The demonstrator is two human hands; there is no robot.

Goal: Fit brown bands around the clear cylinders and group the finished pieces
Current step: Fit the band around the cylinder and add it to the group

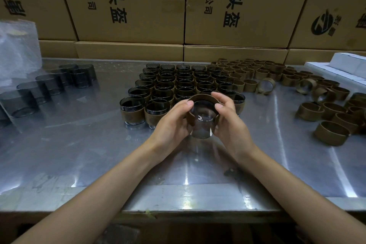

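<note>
Brown band [200, 98] and clear cylinder [202, 123] sit between my fingers, above the steel table [79, 144] at its middle. My left hand [172, 123] curls round the cylinder's left side, thumb on the band's rim; my right hand [229, 119] grips the right side the same way. The band circles the far end of the tilted cylinder. Just beyond my fingers stands the block of finished pieces [178, 83], packed in rows. Loose bands [328, 115] lie scattered to the right. Bare cylinders [49, 85] line up at the far left, beside a plastic bag [15, 49]. Cardboard boxes [130, 6] wall the far side.
</note>
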